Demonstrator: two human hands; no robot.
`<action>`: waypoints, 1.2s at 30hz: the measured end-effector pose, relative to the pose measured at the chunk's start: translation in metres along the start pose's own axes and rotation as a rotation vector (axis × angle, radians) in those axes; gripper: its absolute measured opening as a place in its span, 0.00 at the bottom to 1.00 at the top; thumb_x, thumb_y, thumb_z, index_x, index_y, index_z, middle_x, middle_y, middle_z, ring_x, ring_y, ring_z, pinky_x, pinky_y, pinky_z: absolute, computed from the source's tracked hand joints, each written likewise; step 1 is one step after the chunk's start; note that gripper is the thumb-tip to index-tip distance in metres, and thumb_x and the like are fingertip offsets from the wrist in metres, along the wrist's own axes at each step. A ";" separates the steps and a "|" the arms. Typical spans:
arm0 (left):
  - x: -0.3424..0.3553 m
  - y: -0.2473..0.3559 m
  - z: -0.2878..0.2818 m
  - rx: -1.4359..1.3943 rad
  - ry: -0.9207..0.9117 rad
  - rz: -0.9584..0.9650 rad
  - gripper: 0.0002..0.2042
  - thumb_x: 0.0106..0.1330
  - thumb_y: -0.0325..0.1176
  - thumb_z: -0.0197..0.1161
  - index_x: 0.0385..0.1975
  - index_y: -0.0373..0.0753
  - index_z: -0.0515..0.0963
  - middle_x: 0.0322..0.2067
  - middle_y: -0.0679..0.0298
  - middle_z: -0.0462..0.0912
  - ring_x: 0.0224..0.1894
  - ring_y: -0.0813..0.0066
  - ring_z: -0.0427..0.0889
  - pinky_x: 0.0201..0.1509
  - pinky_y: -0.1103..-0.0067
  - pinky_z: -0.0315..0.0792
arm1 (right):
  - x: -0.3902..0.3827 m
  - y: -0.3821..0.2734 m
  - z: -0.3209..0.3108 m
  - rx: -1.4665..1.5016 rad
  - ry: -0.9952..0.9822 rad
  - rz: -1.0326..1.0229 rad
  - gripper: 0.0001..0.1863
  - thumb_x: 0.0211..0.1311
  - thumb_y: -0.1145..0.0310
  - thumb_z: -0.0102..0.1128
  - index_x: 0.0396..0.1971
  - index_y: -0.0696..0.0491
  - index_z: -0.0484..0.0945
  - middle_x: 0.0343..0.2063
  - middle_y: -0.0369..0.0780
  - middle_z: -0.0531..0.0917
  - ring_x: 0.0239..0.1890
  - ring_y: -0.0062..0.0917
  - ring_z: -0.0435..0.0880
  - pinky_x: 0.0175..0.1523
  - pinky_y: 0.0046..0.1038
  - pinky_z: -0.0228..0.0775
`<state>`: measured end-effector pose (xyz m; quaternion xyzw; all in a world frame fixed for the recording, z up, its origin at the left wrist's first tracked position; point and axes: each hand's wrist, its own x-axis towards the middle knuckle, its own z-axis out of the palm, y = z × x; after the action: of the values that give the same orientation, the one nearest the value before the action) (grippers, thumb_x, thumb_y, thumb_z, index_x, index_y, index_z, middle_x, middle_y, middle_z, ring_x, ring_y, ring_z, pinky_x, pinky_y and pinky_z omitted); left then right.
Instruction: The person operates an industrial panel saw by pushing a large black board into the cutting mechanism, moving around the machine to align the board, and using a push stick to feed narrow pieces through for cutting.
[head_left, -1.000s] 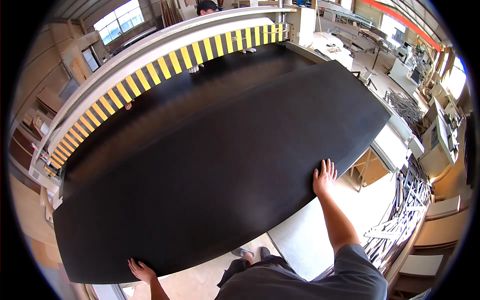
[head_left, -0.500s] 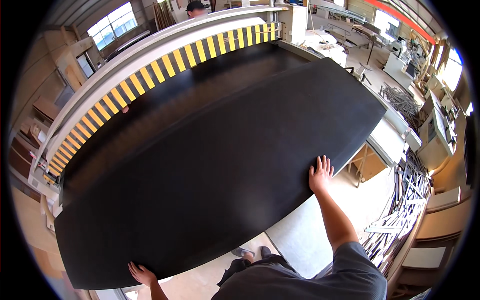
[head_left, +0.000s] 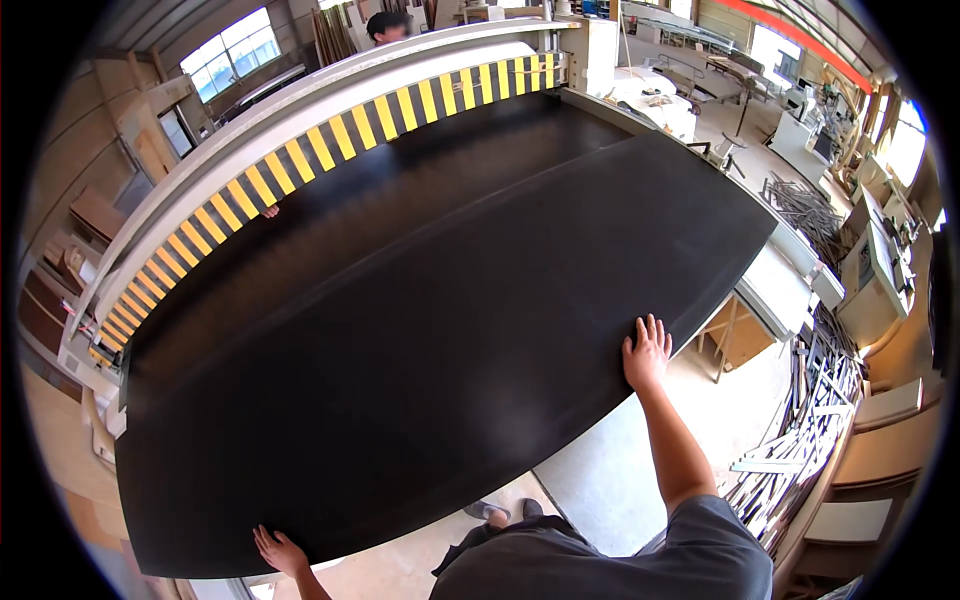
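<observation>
Bright workshop (head_left: 745,165): black panel (head_left: 440,350) lies beneath left hand (head_left: 281,551) and right hand (head_left: 648,358), both splayed

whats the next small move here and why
Probably hold off any push briefly: the left hand and right hand rest near the close edge of the black panel, while what look like another person's fingers show below the yellow-and-black striped beam beyond it.

A large, flat, smooth black rectangular panel (head_left: 450,350) lies on the near side of the yellow-and-black striped machine beam (head_left: 340,137), its length running roughly along it.
</observation>
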<state>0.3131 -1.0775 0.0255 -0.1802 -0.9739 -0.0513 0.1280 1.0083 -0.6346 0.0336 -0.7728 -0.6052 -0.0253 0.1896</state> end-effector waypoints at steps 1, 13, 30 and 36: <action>0.001 -0.002 0.003 0.007 0.021 0.001 0.23 0.76 0.39 0.46 0.68 0.39 0.70 0.71 0.57 0.67 0.73 0.57 0.64 0.75 0.63 0.58 | 0.000 -0.001 -0.001 0.009 -0.006 -0.005 0.30 0.69 0.58 0.51 0.69 0.53 0.68 0.73 0.44 0.63 0.78 0.38 0.54 0.80 0.46 0.41; 0.002 0.002 0.009 -0.001 0.052 -0.008 0.23 0.76 0.39 0.47 0.67 0.39 0.72 0.71 0.58 0.68 0.72 0.58 0.65 0.76 0.63 0.59 | 0.001 -0.002 -0.003 0.009 -0.009 0.006 0.30 0.69 0.57 0.51 0.69 0.52 0.68 0.74 0.43 0.62 0.78 0.37 0.54 0.80 0.46 0.40; -0.001 -0.003 0.011 -0.110 0.122 0.011 0.21 0.74 0.36 0.50 0.61 0.33 0.77 0.66 0.52 0.73 0.69 0.53 0.70 0.73 0.62 0.63 | 0.000 0.003 0.005 0.029 0.040 -0.012 0.30 0.67 0.58 0.54 0.67 0.53 0.70 0.73 0.44 0.65 0.77 0.38 0.56 0.79 0.46 0.41; 0.001 -0.001 0.002 -0.157 0.128 0.011 0.20 0.73 0.34 0.51 0.59 0.32 0.78 0.65 0.51 0.75 0.68 0.52 0.71 0.72 0.62 0.65 | 0.002 -0.001 -0.001 0.027 0.038 -0.011 0.29 0.67 0.59 0.54 0.67 0.53 0.71 0.73 0.44 0.65 0.77 0.38 0.57 0.79 0.45 0.42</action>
<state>0.3112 -1.0778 0.0240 -0.1912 -0.9557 -0.1382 0.1758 1.0084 -0.6330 0.0355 -0.7662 -0.6060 -0.0327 0.2113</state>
